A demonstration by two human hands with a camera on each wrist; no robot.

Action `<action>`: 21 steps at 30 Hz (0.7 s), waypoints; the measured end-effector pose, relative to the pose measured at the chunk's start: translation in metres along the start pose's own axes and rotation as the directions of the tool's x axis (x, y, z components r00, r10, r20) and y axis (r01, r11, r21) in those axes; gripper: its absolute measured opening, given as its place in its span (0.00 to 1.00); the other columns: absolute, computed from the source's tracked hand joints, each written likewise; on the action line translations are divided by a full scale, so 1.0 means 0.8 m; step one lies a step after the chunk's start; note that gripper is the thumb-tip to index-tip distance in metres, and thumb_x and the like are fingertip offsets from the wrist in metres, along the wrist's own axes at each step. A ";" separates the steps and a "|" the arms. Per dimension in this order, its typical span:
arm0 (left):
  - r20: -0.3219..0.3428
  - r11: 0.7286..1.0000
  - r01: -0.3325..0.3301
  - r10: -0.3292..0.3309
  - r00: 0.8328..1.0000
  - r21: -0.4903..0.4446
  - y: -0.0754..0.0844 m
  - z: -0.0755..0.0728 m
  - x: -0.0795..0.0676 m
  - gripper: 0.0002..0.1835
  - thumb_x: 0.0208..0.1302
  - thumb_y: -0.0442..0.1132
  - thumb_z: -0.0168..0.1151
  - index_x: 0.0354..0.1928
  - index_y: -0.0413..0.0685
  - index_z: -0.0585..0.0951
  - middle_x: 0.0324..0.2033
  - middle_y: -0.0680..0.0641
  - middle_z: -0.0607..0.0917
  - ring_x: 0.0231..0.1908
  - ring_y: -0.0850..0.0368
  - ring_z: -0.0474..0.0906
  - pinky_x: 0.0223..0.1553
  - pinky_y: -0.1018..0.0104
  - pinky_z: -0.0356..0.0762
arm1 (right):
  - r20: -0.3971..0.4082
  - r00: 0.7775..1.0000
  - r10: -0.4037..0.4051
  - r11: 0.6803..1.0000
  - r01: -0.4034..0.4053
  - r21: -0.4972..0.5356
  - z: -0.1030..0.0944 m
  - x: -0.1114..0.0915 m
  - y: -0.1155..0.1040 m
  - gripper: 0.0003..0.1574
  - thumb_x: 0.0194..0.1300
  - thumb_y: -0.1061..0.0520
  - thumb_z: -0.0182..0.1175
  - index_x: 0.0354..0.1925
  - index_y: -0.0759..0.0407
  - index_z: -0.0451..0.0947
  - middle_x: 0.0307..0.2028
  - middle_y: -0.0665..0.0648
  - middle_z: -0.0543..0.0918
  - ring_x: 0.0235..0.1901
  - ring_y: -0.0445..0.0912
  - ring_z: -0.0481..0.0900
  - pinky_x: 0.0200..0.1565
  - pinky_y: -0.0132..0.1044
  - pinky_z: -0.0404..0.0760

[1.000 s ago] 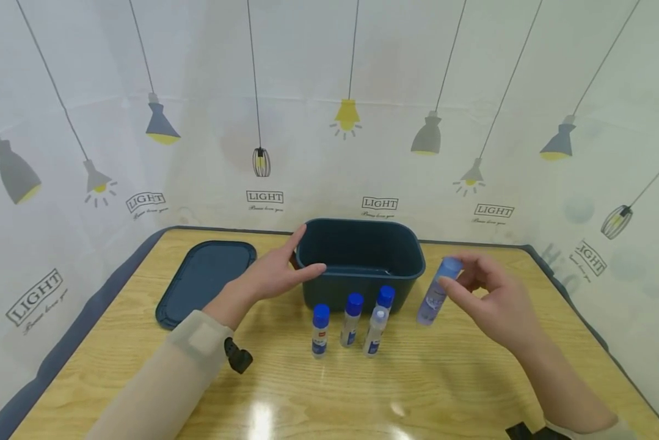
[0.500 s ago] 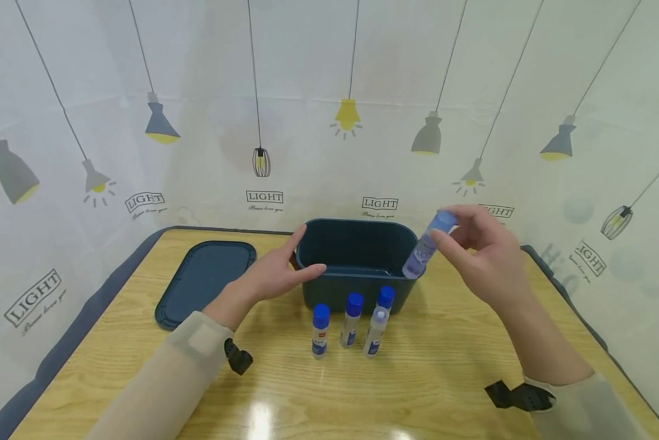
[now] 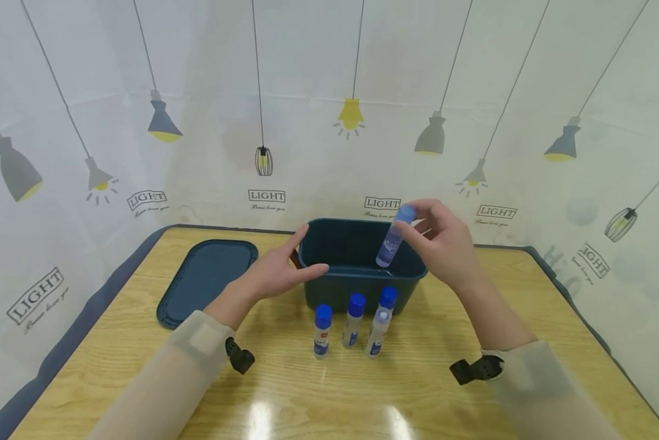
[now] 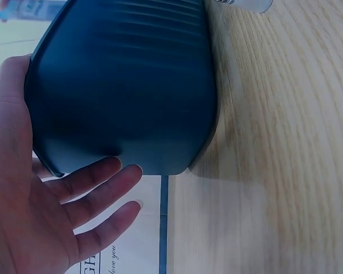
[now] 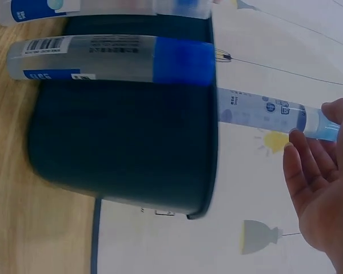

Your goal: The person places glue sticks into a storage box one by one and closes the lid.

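Note:
My right hand (image 3: 441, 247) pinches a purple-tinted glue bottle (image 3: 391, 244) by its light-blue cap. The bottle tilts with its lower end over the opening of a dark teal bin (image 3: 362, 296). In the right wrist view, thumb and fingers meet at the cap (image 5: 327, 127), and the bin's rim hides the lower end. At the bin's left end rests my left hand (image 3: 276, 272), its thumb over the front rim and its fingers extended along the end wall. Several clear glue bottles stand before the bin, some with blue caps (image 3: 323, 316), one with a pale top (image 3: 382, 316).
A dark blue lid (image 3: 211, 278) lies flat on the wooden table (image 3: 318, 397), left of the bin. Behind the table hangs a pale cloth (image 3: 307, 134) printed with lamps. The standing bottles are close to the bin's front wall.
My right hand has lifted the glue bottle from beside the bin and carried it left, over the opening. The left hand stays at the bin's end.

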State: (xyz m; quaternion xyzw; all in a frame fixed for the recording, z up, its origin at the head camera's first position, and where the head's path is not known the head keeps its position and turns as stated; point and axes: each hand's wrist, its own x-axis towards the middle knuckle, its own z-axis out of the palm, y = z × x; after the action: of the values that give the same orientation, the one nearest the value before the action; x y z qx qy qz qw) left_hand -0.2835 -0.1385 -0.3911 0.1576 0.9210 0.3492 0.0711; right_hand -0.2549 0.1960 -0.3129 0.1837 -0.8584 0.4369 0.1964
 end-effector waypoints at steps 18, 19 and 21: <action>-0.019 1.000 -0.006 0.006 1.000 -0.027 -0.001 0.002 0.002 0.62 0.64 0.80 0.65 0.90 0.77 0.42 0.51 0.46 0.86 0.44 0.52 0.84 0.41 0.58 0.81 | 0.254 0.961 0.108 0.989 -0.078 -0.125 0.055 0.043 0.032 0.27 0.78 0.46 0.70 0.66 0.56 0.81 0.54 0.61 0.89 0.48 0.54 0.88 0.52 0.52 0.87; -0.019 1.000 -0.007 0.006 1.000 -0.028 -0.001 0.002 0.002 0.62 0.64 0.80 0.65 0.90 0.77 0.42 0.51 0.46 0.86 0.44 0.52 0.84 0.41 0.58 0.81 | 0.271 0.957 0.108 0.988 -0.075 -0.132 0.058 0.047 0.033 0.27 0.78 0.45 0.70 0.66 0.56 0.81 0.54 0.61 0.89 0.48 0.55 0.88 0.53 0.54 0.87; -0.020 1.000 -0.007 0.006 1.000 -0.028 -0.002 0.002 0.002 0.62 0.64 0.81 0.65 0.90 0.77 0.42 0.51 0.46 0.86 0.45 0.52 0.84 0.41 0.58 0.82 | 0.306 0.946 0.106 0.987 -0.064 -0.144 0.062 0.053 0.034 0.27 0.77 0.45 0.70 0.66 0.56 0.82 0.55 0.60 0.89 0.49 0.55 0.88 0.53 0.54 0.87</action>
State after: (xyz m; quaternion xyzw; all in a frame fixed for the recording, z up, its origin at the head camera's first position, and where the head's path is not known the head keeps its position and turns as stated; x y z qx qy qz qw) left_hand -0.2852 -0.1377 -0.3932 0.1561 0.9162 0.3637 0.0628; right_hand -0.3133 0.1640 -0.3369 0.1999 -0.9128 0.3525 0.0509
